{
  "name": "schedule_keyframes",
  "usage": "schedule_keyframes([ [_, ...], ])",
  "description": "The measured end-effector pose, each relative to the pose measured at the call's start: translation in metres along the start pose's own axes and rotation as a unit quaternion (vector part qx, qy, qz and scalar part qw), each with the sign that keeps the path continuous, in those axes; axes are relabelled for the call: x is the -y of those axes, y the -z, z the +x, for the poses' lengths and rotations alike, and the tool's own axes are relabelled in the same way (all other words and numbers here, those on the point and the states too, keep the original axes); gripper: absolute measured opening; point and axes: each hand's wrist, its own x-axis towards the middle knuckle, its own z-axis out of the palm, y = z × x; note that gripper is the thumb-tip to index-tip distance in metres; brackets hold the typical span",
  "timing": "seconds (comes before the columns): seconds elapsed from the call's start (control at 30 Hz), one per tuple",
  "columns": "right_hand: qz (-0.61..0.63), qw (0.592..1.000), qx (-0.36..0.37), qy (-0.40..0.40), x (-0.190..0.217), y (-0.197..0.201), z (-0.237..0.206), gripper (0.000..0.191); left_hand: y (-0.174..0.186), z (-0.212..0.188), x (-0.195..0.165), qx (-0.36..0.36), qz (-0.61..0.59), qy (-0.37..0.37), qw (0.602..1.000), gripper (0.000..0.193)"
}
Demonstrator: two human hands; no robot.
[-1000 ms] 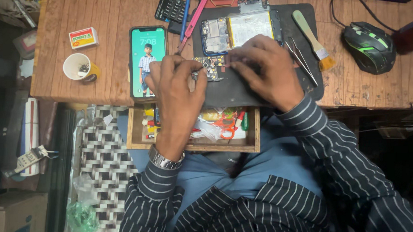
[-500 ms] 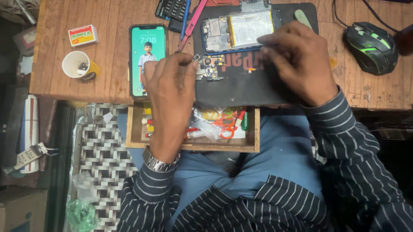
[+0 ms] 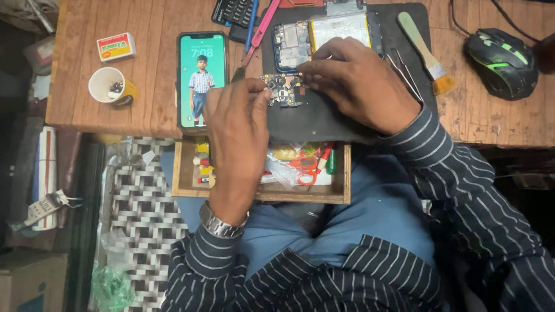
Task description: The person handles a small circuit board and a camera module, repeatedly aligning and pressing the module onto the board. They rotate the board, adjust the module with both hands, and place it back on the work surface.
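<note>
A small dark circuit board (image 3: 284, 90) lies on a black work mat (image 3: 326, 116) on the wooden desk. My left hand (image 3: 239, 129) pinches the board's left edge with its fingertips. From the right, my right hand (image 3: 358, 84) rests its fingers on the board's right side. Just behind the board lies an opened phone (image 3: 325, 32) with its battery and inner parts showing. Whether a small tool sits in either hand is hidden.
A lit phone (image 3: 202, 78) lies left of the mat, with a paper cup (image 3: 107, 85) and a small box (image 3: 115, 46) farther left. A brush (image 3: 424, 50), tweezers (image 3: 405, 72), a mouse (image 3: 503, 62), a calculator (image 3: 233, 7) and an open drawer (image 3: 262, 169) of bits surround me.
Both hands have shifted on the mat: the right hand drew back from the opened phone to the board's right side, and the left hand now pinches the board's left edge.
</note>
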Motion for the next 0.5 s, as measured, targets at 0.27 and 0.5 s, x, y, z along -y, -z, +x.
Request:
schedule_keyframes([
  [0.27,-0.043,0.999,-0.013,0.015,0.006,-0.01,0.007,0.025,-0.002,-0.003,-0.007,0.007,0.004,0.005,1.0,0.013],
  [0.5,-0.005,1.0,-0.016,0.011,0.002,-0.018,0.01,0.01,-0.005,-0.005,-0.007,0.011,-0.017,0.008,1.0,0.01],
])
